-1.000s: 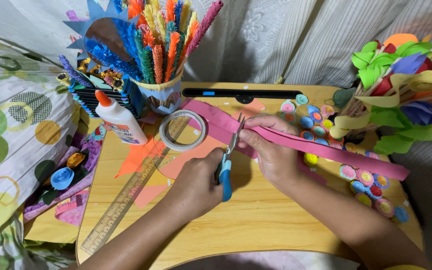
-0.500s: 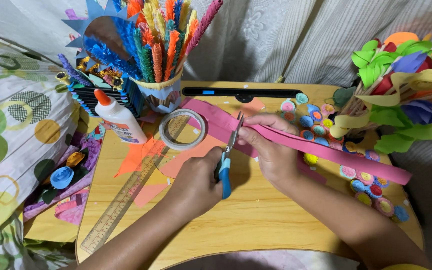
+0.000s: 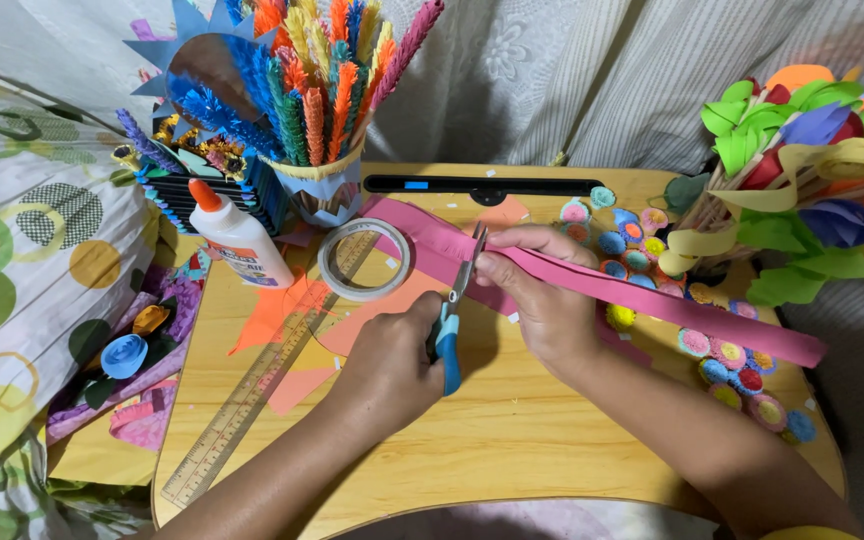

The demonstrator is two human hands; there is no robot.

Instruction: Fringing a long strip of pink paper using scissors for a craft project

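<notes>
Left hand (image 3: 392, 360): closed around the blue-handled scissors (image 3: 452, 315), blades set at the strip's edge.
Right hand (image 3: 542, 295): gripped the pink paper strip (image 3: 652, 300), pinning it against the worktop (image 3: 512, 440).
Strip: ran from the tape roll (image 3: 364, 260) rightward across the paper rosettes (image 3: 732, 355).
Nearby: glue bottle (image 3: 237, 235), ruler (image 3: 252, 390).

From my feed I see a small light wooden table (image 3: 512, 440) standing on bedding: a white sheet (image 3: 22, 250) with green and yellow circles at left (rumpled), and pale patterned fabric (image 3: 572, 80) behind it. Lighting is even and soft.
</notes>
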